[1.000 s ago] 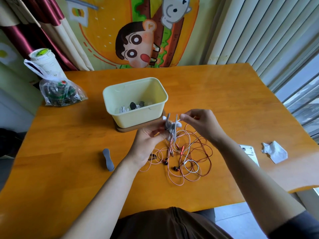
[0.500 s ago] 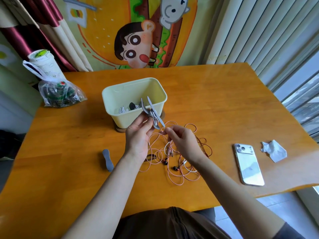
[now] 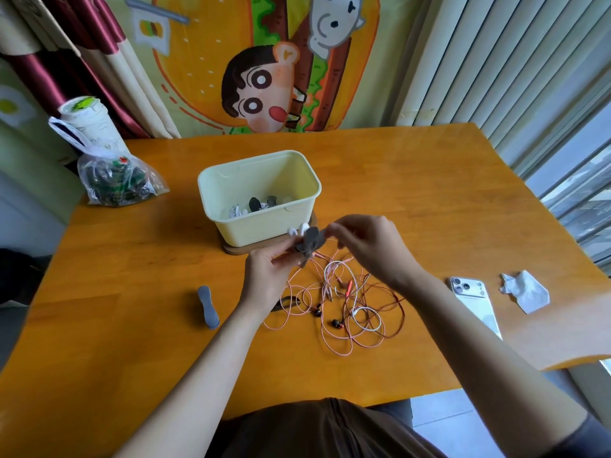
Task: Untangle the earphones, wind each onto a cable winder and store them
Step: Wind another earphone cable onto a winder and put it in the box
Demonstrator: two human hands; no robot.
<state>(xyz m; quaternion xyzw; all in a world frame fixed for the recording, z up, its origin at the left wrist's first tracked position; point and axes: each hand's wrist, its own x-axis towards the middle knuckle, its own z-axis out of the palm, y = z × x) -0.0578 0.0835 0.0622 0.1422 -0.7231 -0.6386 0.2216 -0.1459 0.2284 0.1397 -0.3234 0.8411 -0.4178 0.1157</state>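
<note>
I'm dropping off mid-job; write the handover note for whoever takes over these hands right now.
Left hand grips a grey winder carrying white earphones; right hand pinches its upper end.
Done: wound sets lie in the cream box.
Left: close this winder, store it, then untangle the pink and red earphones on the table and wind them; a spare winder lies left of them.

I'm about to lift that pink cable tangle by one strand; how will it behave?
Probably floppy: the tangled earphones lie in loose, thin loops on the table. Likely light. Strands cross, so lifting one would probably drag the others.
</note>
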